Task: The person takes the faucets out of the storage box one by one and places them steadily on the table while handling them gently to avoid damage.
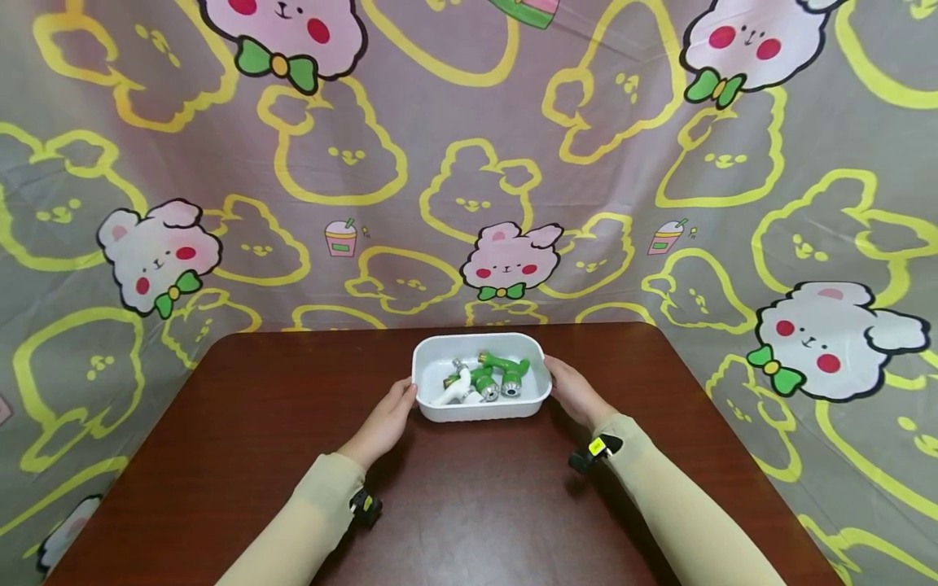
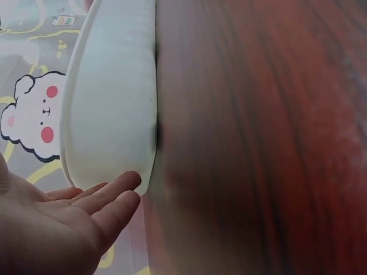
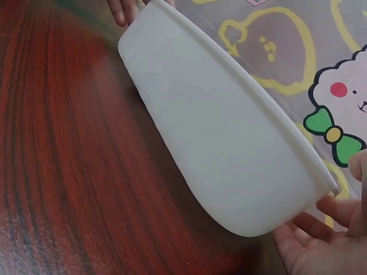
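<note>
A white plastic basin (image 1: 481, 413) is toward the far side of the table, between my two hands. Inside it lie several taps: a green tap (image 1: 510, 377) with a silver end, another green tap (image 1: 484, 381) beside it, and a white tap (image 1: 456, 389) on the left. My left hand (image 1: 384, 423) touches the basin's left end with its fingers extended, as the left wrist view shows. At the right end, my right hand (image 1: 575, 393) rests its nearly straight fingers (image 3: 312, 226) against the wall. Whether the base touches the table cannot be told.
The dark reddish-brown table (image 1: 469, 505) has rounded far corners. A grey cloth (image 1: 440, 122) printed with cartoon bunnies hangs behind it and along both sides. Black bands with small devices (image 1: 366, 506) are strapped to both wrists.
</note>
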The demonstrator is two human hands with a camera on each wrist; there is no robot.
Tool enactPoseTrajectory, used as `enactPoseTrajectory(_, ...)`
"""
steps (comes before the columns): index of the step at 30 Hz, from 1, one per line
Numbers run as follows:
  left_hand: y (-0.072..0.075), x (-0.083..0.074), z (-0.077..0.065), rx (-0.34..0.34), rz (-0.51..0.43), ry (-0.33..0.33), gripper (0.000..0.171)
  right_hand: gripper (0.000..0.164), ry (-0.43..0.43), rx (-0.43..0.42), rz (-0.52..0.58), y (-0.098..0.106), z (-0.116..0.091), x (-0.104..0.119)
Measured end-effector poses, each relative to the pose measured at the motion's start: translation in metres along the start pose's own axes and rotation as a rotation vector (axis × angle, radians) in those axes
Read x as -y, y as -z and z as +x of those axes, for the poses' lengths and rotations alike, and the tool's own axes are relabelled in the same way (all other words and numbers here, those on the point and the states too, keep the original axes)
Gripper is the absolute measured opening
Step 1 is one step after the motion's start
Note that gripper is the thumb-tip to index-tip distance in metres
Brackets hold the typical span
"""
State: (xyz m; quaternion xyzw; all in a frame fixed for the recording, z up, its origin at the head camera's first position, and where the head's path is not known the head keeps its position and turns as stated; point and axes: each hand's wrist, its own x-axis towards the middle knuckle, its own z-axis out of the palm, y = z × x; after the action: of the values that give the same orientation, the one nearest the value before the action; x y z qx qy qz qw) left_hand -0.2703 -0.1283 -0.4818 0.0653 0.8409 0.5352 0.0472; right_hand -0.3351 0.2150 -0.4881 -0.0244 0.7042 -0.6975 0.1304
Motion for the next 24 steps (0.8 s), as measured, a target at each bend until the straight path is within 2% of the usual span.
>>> enactPoseTrajectory(15,0.004,0.002,-0.007,-0.017,0.015,0.006,0.054,0.053,0.035,0.048,0.025,-0.005,-0.008,-0.003)
enactPoseTrajectory(24,0.007,-0.001,-0.011,-0.018,0.014,0.026,0.056,0.054,0.013,0.048,0.019,-0.008,-0.011,-0.003)
